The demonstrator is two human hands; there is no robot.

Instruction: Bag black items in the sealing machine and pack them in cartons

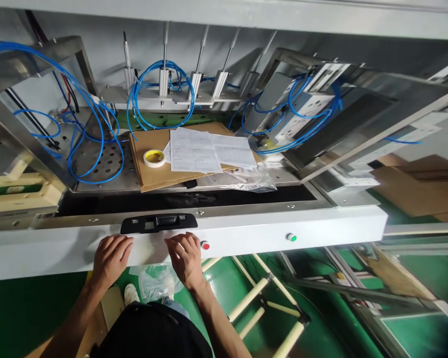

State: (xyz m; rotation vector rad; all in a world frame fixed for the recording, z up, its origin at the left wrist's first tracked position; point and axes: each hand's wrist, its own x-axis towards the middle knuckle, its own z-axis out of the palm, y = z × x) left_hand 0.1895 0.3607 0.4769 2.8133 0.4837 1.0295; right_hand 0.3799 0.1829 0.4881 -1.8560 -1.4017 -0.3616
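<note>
A long black plastic trim panel (159, 223) with a recessed pull and a small rectangular opening lies on the machine's front ledge. Just below its left end is my left hand (111, 258), fingers bent and drawn together over the white front beam (246, 238). My right hand (185, 258) is curled in the same way below the panel's right end, beside a red push button (205, 245). A small pale spot shows at its fingers. Both hands are apart from the panel, and anything between their fingertips is too small or hidden to make out.
Behind the ledge, brown cardboard (155, 179) carries printed sheets (196, 151) and a tape roll (154, 158). Blue air hoses (100, 144) loop around the cylinders. A green button (291, 237) sits on the beam. Below are a plastic bag (159, 283) and a cream tube frame (248, 298).
</note>
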